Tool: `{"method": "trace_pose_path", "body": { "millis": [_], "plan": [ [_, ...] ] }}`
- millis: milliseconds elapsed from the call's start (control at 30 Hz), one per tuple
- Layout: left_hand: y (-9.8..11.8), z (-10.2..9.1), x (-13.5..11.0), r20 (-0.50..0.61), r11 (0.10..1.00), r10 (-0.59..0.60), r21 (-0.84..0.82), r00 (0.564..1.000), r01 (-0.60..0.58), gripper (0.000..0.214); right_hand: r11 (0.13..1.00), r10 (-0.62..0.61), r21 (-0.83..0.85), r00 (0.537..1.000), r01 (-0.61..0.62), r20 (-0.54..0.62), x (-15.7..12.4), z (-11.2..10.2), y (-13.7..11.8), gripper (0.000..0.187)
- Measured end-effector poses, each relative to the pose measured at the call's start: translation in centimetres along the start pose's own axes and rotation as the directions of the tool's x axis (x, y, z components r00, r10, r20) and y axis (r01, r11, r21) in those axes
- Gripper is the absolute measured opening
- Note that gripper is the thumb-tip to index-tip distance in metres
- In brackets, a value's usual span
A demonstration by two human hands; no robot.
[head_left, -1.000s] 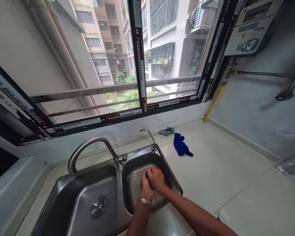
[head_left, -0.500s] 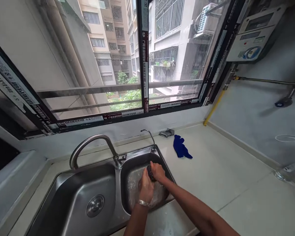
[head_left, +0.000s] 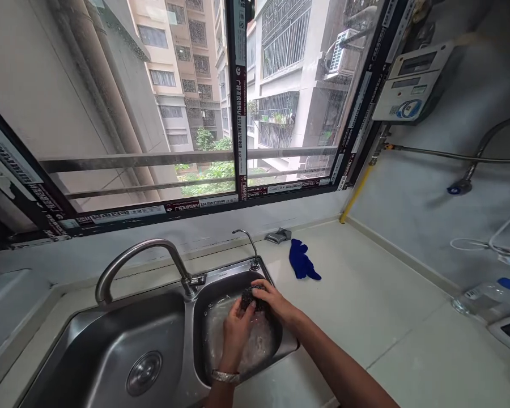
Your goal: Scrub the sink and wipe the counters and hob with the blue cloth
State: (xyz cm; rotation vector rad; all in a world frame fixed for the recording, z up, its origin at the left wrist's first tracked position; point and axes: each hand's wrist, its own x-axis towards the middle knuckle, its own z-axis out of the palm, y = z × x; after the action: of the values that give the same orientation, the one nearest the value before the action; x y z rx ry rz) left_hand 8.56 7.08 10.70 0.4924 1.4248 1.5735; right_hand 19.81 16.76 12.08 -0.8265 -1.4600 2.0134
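Left hand (head_left: 237, 331) and right hand (head_left: 276, 303) together pinch a dark, rough-looking scrubber (head_left: 248, 296), with the fingers bent around it and the left thumb pressed against its near side. This scrubber is held above the back part of the right basin (head_left: 200, 348), and it is partly covered by the fingers. Below the hands, shallow water (head_left: 257, 343) with some small bubbles lies in the basin. Around the left wrist sits a silver-coloured bracelet (head_left: 225, 376).

To the left is the larger left basin (head_left: 97, 362), with a round drain (head_left: 144, 373) at its bottom. Behind the two basins, a tall curved faucet (head_left: 140, 246) bends toward the left, and a thin small spout (head_left: 247, 238) stands at the back right corner of the sink.

On the pale counter (head_left: 361, 300), just to the right of the sink, lies a blue glove (head_left: 301, 260), and near it, close to the wall, a grey packet (head_left: 277, 236). Farther right, a clear bottle (head_left: 487, 299) with a blue cap lies on its side. Behind everything is a wide window (head_left: 240, 124) with a dark frame.
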Motion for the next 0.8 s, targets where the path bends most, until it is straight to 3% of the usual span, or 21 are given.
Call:
{"method": "trace_pose_path", "body": {
  "millis": [100,200,367,633,800],
  "plan": [
    [0.5,-0.8,0.9,0.005,0.985,0.037,0.168,0.999,-0.037,0.055,0.969,-0.134,-0.205,0.990,0.140,0.041,-0.7,-1.1,-1.0,0.053],
    [1.6,-1.3,1.0,0.007,0.969,0.063,0.239,0.998,-0.063,0.057,0.947,-0.185,-0.265,0.983,0.182,0.013,-0.9,-1.9,-1.6,0.053],
    [3.3,-0.7,0.4,0.182,0.988,0.009,0.151,0.983,-0.037,0.059,0.985,-0.093,-0.143,0.995,0.099,0.046,-0.9,-2.2,-1.8,0.044],
    [2.0,-1.0,1.7,0.242,0.994,0.054,0.080,0.969,-0.075,0.065,0.989,-0.141,0.031,0.989,0.142,-0.043,-1.6,-1.9,-1.5,0.025],
    [3.0,-0.7,0.7,0.305,1.000,0.009,0.014,0.952,-0.014,0.065,0.983,-0.158,0.083,0.983,0.165,-0.094,-2.5,-1.8,-1.7,0.027]
  ]
}}
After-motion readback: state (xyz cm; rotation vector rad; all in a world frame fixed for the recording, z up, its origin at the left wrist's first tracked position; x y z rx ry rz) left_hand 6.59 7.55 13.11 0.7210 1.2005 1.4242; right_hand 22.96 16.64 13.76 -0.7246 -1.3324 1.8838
